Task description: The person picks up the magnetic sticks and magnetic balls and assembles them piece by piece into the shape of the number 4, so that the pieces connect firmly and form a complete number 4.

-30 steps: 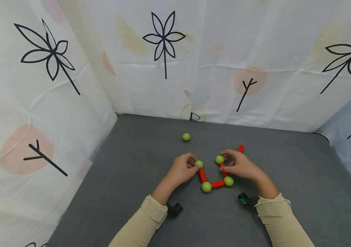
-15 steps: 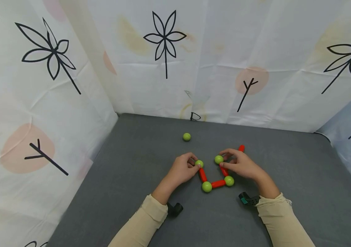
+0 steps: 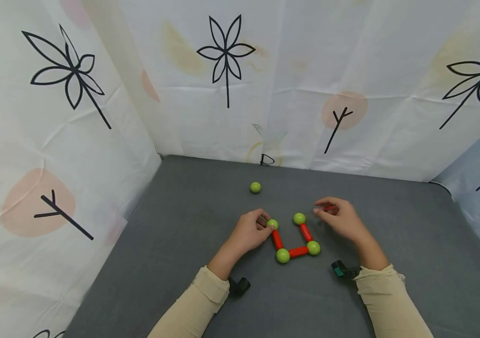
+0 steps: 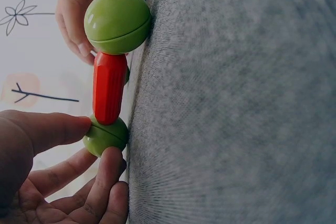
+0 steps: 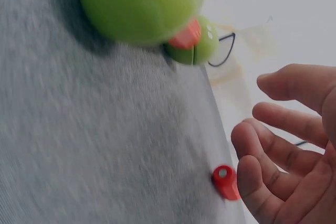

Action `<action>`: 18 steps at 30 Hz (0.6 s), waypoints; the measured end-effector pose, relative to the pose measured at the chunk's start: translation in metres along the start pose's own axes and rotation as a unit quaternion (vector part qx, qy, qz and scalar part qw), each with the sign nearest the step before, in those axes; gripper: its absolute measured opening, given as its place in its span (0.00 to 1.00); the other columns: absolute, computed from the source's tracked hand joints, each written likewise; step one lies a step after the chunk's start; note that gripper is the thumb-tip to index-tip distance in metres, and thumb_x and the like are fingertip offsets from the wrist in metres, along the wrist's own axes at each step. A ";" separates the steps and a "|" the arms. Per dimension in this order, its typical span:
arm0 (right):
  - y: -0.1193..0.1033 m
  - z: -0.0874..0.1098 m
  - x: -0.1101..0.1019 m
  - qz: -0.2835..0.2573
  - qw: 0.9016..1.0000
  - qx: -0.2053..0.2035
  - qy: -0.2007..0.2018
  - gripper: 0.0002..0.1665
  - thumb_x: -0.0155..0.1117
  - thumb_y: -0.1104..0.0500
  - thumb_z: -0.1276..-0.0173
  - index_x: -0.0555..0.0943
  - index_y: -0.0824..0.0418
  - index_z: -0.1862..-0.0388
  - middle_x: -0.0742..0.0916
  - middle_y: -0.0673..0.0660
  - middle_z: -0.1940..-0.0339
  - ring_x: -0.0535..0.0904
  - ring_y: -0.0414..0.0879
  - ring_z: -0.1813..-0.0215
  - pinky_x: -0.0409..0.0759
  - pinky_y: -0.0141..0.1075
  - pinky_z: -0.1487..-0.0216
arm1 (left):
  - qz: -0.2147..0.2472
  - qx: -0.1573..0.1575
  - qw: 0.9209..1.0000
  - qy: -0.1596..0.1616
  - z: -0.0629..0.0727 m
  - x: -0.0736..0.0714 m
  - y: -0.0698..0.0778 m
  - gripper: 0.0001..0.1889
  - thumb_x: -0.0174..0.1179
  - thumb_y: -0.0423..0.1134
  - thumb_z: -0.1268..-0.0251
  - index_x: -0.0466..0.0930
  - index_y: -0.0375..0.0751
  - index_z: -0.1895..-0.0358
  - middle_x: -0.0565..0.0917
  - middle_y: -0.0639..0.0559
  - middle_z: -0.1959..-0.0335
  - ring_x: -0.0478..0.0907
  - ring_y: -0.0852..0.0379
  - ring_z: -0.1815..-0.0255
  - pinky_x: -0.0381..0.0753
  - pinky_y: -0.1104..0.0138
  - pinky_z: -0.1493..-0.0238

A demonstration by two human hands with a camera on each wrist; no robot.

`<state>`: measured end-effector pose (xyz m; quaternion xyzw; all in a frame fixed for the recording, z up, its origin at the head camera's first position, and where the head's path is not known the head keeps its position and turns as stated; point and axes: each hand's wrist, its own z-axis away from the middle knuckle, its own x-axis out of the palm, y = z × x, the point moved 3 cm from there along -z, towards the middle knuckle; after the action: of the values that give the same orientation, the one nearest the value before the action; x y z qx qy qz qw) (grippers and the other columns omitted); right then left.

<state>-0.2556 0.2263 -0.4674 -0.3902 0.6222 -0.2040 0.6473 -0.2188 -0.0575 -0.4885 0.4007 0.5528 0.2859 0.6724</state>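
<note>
In the head view, several green balls and red rods form a U-shaped chain on the grey table. My left hand [image 3: 248, 232] pinches the green ball [image 4: 107, 139] at the chain's left end between thumb and finger. A red rod [image 4: 109, 87] runs from it to the lower left ball [image 3: 282, 256]. My right hand [image 3: 343, 219] hovers to the right of the chain's other end ball [image 3: 299, 218], apart from it, fingers loosely bent with nothing between them. Just beyond those fingers lies a loose red rod [image 5: 226, 183] with a holed end, partly hidden by the hand.
A single green ball [image 3: 255, 188] sits toward the back of the grey table [image 3: 197, 202]. White cloth walls [image 3: 290, 122] with plant drawings enclose the table at the back and sides. Each wrist carries a black strapped camera [image 3: 240, 287].
My right hand has let go of the chain's right end ball and rod and moved right and away, over the loose red rod. The left hand has stayed on its ball.
</note>
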 end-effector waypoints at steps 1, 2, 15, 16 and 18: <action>0.002 0.000 -0.002 0.004 1.000 0.003 0.003 0.18 0.68 0.58 0.21 0.84 0.69 0.40 0.87 0.65 0.54 0.85 0.50 0.61 0.80 0.34 0.65 | 0.000 0.000 1.000 0.000 0.000 0.000 0.000 0.09 0.70 0.41 0.27 0.85 0.45 0.50 0.86 0.51 0.60 0.83 0.61 0.65 0.84 0.65 0.63; 0.004 0.000 -0.004 0.008 1.000 0.007 0.007 0.18 0.68 0.58 0.21 0.84 0.69 0.40 0.87 0.65 0.54 0.85 0.49 0.60 0.81 0.33 0.65 | -0.001 0.001 1.000 0.001 0.000 0.000 0.000 0.09 0.69 0.41 0.27 0.85 0.45 0.50 0.86 0.51 0.60 0.83 0.61 0.65 0.84 0.65 0.63; 0.031 0.001 -0.021 0.032 0.993 0.078 0.088 0.18 0.67 0.56 0.22 0.85 0.70 0.45 0.87 0.70 0.51 0.79 0.30 0.66 0.80 0.30 0.67 | -0.006 -0.005 1.000 0.005 0.000 0.002 -0.003 0.09 0.70 0.42 0.27 0.85 0.46 0.49 0.85 0.52 0.59 0.83 0.61 0.65 0.84 0.65 0.63; 0.033 0.001 -0.022 0.033 0.992 0.082 0.091 0.18 0.67 0.56 0.22 0.85 0.70 0.46 0.87 0.70 0.51 0.79 0.30 0.66 0.80 0.30 0.67 | -0.007 -0.005 1.000 0.004 0.000 0.002 -0.003 0.09 0.70 0.42 0.27 0.85 0.46 0.49 0.85 0.52 0.59 0.83 0.61 0.65 0.84 0.65 0.63; 0.035 0.001 -0.023 0.031 0.991 0.093 0.095 0.19 0.67 0.55 0.22 0.85 0.70 0.45 0.88 0.69 0.51 0.79 0.30 0.66 0.80 0.30 0.67 | -0.007 -0.006 1.000 0.004 0.000 0.002 -0.002 0.09 0.70 0.42 0.27 0.85 0.46 0.49 0.85 0.52 0.59 0.83 0.61 0.65 0.84 0.65 0.63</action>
<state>-0.2656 0.2658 -0.4794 -0.2879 0.6711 -0.2765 0.6248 -0.2189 -0.0574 -0.4914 0.3916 0.5570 0.2860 0.6742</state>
